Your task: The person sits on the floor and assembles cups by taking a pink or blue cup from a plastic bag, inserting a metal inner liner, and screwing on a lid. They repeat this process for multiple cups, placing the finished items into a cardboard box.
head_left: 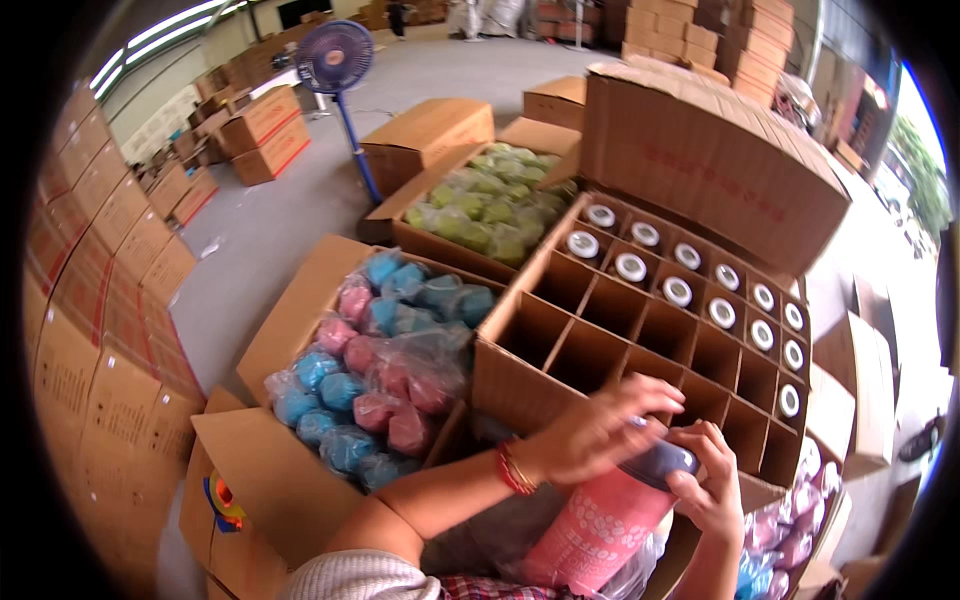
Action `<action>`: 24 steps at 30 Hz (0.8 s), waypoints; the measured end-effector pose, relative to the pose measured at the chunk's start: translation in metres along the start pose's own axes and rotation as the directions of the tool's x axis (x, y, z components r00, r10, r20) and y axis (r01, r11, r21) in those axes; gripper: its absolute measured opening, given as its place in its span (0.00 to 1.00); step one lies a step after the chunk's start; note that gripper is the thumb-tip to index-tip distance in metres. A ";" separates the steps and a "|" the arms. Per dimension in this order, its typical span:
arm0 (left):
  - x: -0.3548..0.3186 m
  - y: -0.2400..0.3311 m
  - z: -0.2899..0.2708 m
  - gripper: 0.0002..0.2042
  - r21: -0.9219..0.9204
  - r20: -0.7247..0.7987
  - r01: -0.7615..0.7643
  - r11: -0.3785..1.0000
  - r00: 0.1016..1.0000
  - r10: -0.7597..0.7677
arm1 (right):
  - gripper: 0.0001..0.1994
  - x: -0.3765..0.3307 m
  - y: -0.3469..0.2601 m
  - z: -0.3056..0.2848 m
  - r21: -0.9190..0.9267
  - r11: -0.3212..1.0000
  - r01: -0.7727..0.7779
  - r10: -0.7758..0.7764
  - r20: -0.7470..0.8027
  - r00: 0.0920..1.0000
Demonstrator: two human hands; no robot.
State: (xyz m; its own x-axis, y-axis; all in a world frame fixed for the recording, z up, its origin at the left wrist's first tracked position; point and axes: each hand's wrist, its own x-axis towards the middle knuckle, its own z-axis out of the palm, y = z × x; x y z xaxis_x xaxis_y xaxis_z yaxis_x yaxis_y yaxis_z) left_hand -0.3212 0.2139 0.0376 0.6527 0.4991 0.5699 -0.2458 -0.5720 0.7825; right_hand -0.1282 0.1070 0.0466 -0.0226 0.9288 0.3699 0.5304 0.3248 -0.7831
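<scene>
A pink bottle (602,525) with pale printed markings and a dark grey lid (658,463) leans to the right in front of me. My right hand (712,480) wraps its fingers and thumb round the lid from the right. Just above the lid, my left hand (600,428) has its fingers stretched out, slightly blurred and with nothing in them. A red bracelet is on the left wrist. Clear plastic (645,562) lies about the lower part of the bottle, whose base is hidden. Beyond my hands stands a divided carton (525,378); white-topped containers (677,291) fill its far and right compartments.
Left of the divided carton, an open box (290,310) holds bagged blue and pink items. A box of green items (490,205) sits behind it. More bagged items (795,535) are at the lower right. A blue fan (335,60) and stacked cartons (105,260) stand leftward.
</scene>
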 end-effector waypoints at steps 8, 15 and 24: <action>-0.014 -0.015 0.017 0.13 -0.049 0.065 0.063 0.997 0.996 -0.060 | 0.21 -0.021 0.019 0.025 0.458 0.860 -0.226 0.272 -0.037 0.962; -0.022 -0.029 0.007 0.15 -0.577 0.184 0.229 0.784 0.972 -0.149 | 0.18 0.013 -0.016 0.003 0.155 0.954 -0.256 0.265 -0.039 0.963; -0.015 -0.003 0.016 0.13 -0.197 0.110 0.056 0.979 0.993 -0.035 | 0.24 -0.019 0.057 0.027 0.827 0.490 -0.276 0.433 0.045 0.900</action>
State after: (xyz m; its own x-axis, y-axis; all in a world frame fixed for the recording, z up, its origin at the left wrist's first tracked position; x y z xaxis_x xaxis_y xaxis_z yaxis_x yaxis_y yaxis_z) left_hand -0.3191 0.1973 0.0229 0.7360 0.4438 0.5113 -0.3453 -0.4036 0.8473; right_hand -0.1206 0.1129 -0.0184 0.1713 0.9848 -0.0280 -0.4346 0.0500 -0.8993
